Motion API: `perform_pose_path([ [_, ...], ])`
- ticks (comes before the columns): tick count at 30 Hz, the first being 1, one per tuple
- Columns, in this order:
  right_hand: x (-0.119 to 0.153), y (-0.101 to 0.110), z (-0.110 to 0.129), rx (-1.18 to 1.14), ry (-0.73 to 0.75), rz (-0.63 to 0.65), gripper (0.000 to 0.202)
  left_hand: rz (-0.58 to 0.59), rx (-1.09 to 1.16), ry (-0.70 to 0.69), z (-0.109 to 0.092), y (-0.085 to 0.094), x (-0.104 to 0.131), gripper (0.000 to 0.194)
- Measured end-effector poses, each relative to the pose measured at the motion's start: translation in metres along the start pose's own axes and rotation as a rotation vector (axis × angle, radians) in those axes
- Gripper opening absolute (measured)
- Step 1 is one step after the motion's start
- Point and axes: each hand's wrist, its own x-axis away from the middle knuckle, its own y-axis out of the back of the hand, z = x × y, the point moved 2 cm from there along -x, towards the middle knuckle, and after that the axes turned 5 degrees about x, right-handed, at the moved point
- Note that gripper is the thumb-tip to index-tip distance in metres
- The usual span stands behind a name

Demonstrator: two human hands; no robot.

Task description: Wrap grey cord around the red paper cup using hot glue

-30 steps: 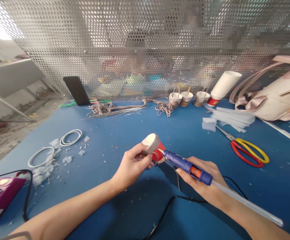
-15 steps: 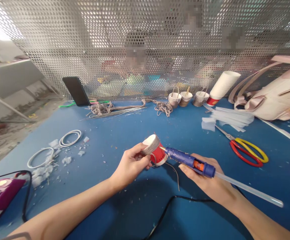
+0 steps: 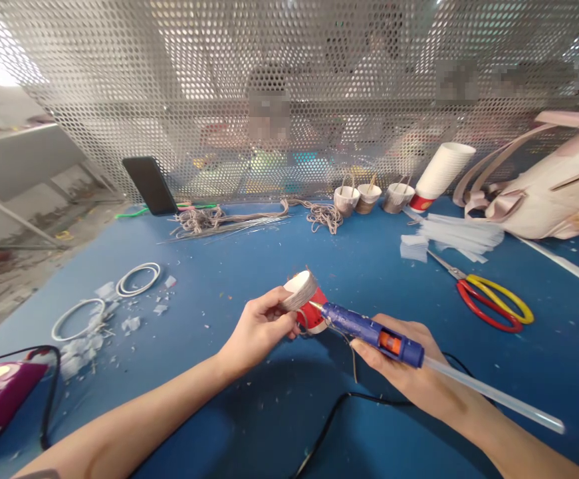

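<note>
Tilted above the table, a red and white paper cup (image 3: 313,318) has grey-brown cord wound round its upper part. My left hand (image 3: 264,322) grips it, thumb and fingers closed at the near left side. A blue hot glue gun (image 3: 353,322) is held in my right hand (image 3: 409,352), and a long clear glue stick (image 3: 498,392) sticks out of its back. The gun's metal nozzle points at the cup's red wall, just below the wound cord; whether it touches I cannot tell. A loose end of cord (image 3: 354,362) hangs down beside the cup.
Red and yellow scissors (image 3: 491,303) lie to the right, near white strips (image 3: 461,236). Cord-wrapped cups (image 3: 397,198), stacked paper cups (image 3: 446,171), cord bundles (image 3: 325,216) and a phone (image 3: 149,185) line the perforated screen. White rings (image 3: 138,279) and a purple power strip (image 3: 4,402) are left.
My right hand has brought the glue gun slightly left and down, so its nozzle now sits lower on the cup. The left hand keeps its hold on the cup.
</note>
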Motion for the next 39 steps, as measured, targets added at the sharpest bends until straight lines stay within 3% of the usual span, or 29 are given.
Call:
perform_pose_path([
  [7, -0.002, 0.007, -0.011, 0.038, -0.103, -0.038, 0.035, 0.022, 0.033, -0.022, 0.0, 0.0, -0.002, 0.006],
  [20, 0.0, 0.008, -0.008, 0.044, -0.167, -0.027, 0.032, 0.032, 0.049, -0.043, 0.001, 0.002, -0.002, 0.006],
  [29, -0.001, 0.008, -0.008, -0.004, -0.14, -0.034, 0.031, 0.031, 0.047, -0.035, 0.0, 0.002, -0.001, 0.006],
  [39, 0.003, 0.0, 0.004, -0.04, -0.103, 0.103, 0.034, 0.019, -0.025, -0.018, 0.002, -0.002, 0.001, 0.008],
])
